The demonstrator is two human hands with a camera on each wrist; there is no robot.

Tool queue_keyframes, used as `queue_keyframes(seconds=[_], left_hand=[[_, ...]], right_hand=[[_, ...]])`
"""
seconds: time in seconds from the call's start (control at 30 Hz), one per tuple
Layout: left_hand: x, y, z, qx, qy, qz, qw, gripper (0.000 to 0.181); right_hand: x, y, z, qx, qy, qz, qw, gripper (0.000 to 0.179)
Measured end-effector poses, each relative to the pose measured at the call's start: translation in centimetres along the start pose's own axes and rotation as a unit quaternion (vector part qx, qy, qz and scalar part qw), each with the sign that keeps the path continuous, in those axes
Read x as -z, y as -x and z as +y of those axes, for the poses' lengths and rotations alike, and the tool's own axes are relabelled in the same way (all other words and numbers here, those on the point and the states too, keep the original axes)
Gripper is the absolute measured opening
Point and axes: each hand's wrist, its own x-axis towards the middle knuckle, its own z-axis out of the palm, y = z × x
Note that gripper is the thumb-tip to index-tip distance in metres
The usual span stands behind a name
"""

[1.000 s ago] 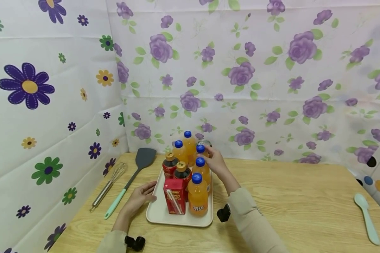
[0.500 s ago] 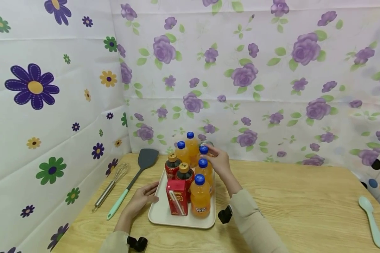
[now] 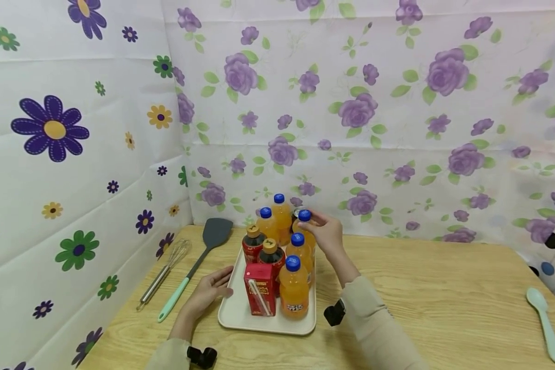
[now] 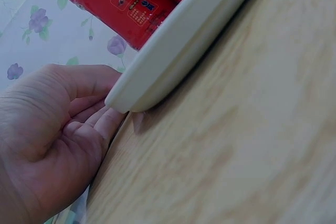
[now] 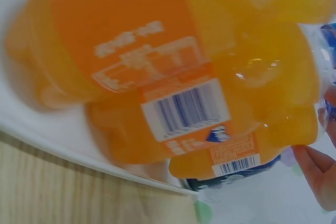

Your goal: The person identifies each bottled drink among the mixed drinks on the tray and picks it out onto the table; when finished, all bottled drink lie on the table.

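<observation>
A cream tray (image 3: pixel 240 322) on the table carries orange soda bottles (image 3: pixel 293 288) with blue caps, two dark bottles (image 3: pixel 253 244) with gold caps and red labels, and a red drink carton (image 3: pixel 260 290) with a straw. My left hand (image 3: pixel 208 292) grips the tray's left rim; in the left wrist view the rim (image 4: pixel 173 51) lies between thumb and fingers. With its fingertips my right hand (image 3: pixel 329 235) pinches the back right soda bottle (image 3: pixel 307 234) by its cap and neck. The right wrist view shows that bottle (image 5: pixel 231 158) behind two nearer ones, with fingers at its top.
A dark-topped can (image 3: pixel 298 211) stands behind the held bottle. Left of the tray lie a turner (image 3: pixel 196 264) with a mint handle and a metal whisk (image 3: pixel 166 272). At the far right is a mint spoon (image 3: pixel 544 326). Flowered sheets (image 3: pixel 305 103) hang behind and at left.
My right hand has shifted the back right soda bottle slightly up and right, and more of the can behind it shows. My left hand keeps its place on the tray. The head view has shifted a little.
</observation>
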Motion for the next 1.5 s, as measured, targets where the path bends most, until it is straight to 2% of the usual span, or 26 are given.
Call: queue_keyframes(seconds=[0.13, 0.27, 0.4, 0.5, 0.73, 0.97, 1.03, 1.13, 1.2, 1.27, 1.33, 1.5], left_hand=[[-0.3, -0.4, 0.0, 0.001, 0.001, -0.002, 1.0, 0.075], [-0.4, -0.7, 0.0, -0.002, 0.002, 0.003, 1.0, 0.074], [-0.4, -0.6, 0.1, -0.004, 0.0, 0.004, 1.0, 0.074], [-0.4, -0.4, 0.1, -0.001, -0.003, 0.004, 1.0, 0.074], [-0.3, -0.2, 0.2, 0.003, -0.004, 0.008, 1.0, 0.074], [-0.3, -0.1, 0.0, 0.0, -0.005, 0.008, 1.0, 0.074], [-0.2, 0.0, 0.0, 0.0, -0.005, 0.009, 0.9999, 0.074], [-0.1, 0.3, 0.0, 0.002, -0.005, 0.009, 0.9999, 0.074], [0.0, 0.3, 0.0, 0.001, -0.005, 0.006, 1.0, 0.074], [0.0, 0.3, 0.1, 0.001, -0.005, 0.001, 1.0, 0.074], [-0.1, 0.2, 0.2, 0.0, -0.004, 0.0, 1.0, 0.074], [-0.2, 0.1, 0.1, 0.001, -0.002, -0.001, 1.0, 0.074]], right_hand=[[1.2, -0.3, -1.0, -0.008, -0.034, -0.001, 0.9994, 0.05], [2.6, -0.9, -2.3, 0.004, -0.051, 0.002, 0.9987, 0.05], [4.3, -1.6, -3.3, 0.024, -0.044, 0.01, 0.9987, 0.049], [6.0, -2.1, -3.5, 0.025, -0.019, 0.02, 0.9993, 0.05], [11.2, -3.4, -3.0, 0.003, 0.033, 0.063, 0.9975, 0.053], [17.5, -4.1, -2.8, -0.021, 0.083, 0.122, 0.9888, 0.058], [19.3, -4.3, -2.6, -0.035, 0.07, 0.144, 0.9865, 0.059], [21.7, -4.7, -2.1, -0.072, 0.021, 0.197, 0.9776, 0.059], [23.1, -4.9, -1.8, -0.104, -0.032, 0.234, 0.9661, 0.059], [24.4, -5.1, -1.4, -0.129, -0.063, 0.268, 0.9526, 0.059], [25.4, -5.0, -0.9, -0.142, -0.08, 0.288, 0.9436, 0.06], [27.1, -4.4, 0.2, -0.149, -0.079, 0.328, 0.9294, 0.058]])
